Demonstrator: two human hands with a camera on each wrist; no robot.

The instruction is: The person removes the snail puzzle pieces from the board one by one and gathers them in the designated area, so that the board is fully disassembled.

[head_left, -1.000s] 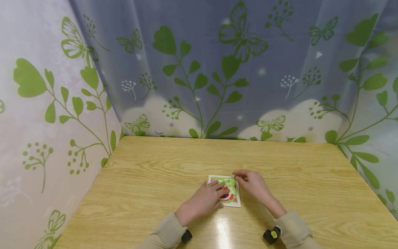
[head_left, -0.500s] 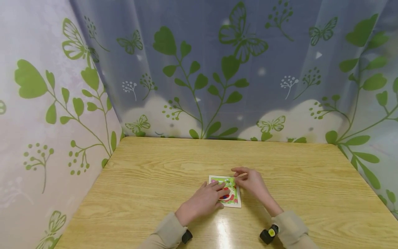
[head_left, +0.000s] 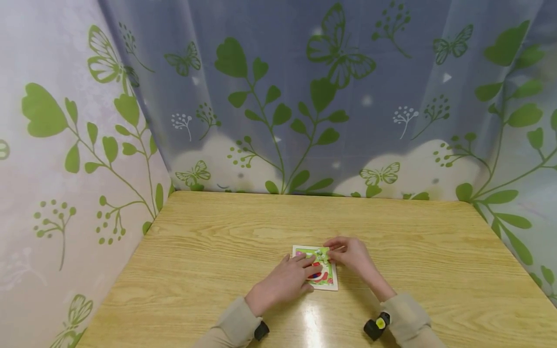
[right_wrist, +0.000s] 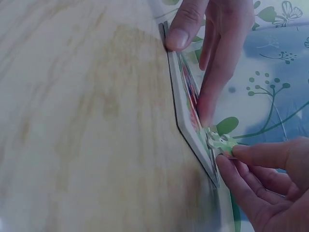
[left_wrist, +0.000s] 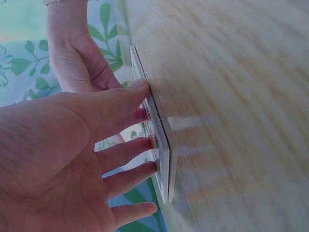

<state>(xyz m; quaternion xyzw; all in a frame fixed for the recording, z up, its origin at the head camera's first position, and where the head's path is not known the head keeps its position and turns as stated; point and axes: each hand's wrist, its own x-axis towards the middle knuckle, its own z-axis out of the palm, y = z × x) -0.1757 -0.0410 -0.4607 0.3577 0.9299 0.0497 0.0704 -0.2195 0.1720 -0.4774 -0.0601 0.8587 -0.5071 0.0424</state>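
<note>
Green in right hand (head_left: 353,258): I see a small piece (right_wrist: 220,141) pinched between the fingertips, the grip narrow; the other fingers curve loosely beside it.
Tilt: from the right wrist camera, the piece stands at a slant to the board (head_left: 334,278), by its far right corner; whether its lower edge touches, I cannot tell.
Spread left hand (head_left: 285,282): holding nothing, fingers straight and apart, their tips resting on the board's face; my left wrist view puts the thumb on the near rim.
Board's place: lying flat on the table (head_left: 217,241), near the front and a little right of the middle, between the two hands.
Board's face: white rim round a green picture, with red, blue and white shapes in it and pink at the far left corner; the left hand covers much of the rest from me.
Wrists: a black unit (head_left: 261,330) sits at each one, a yellow spot showing on the right one, just beside beige sleeves (head_left: 237,321).
Table: pale wood grain, with a streak of glare (head_left: 311,321) close to me, between the forearms.
Cloth (head_left: 370,29): blue-grey behind the table, paler at both sides, printed with green leaves and butterflies.
</note>
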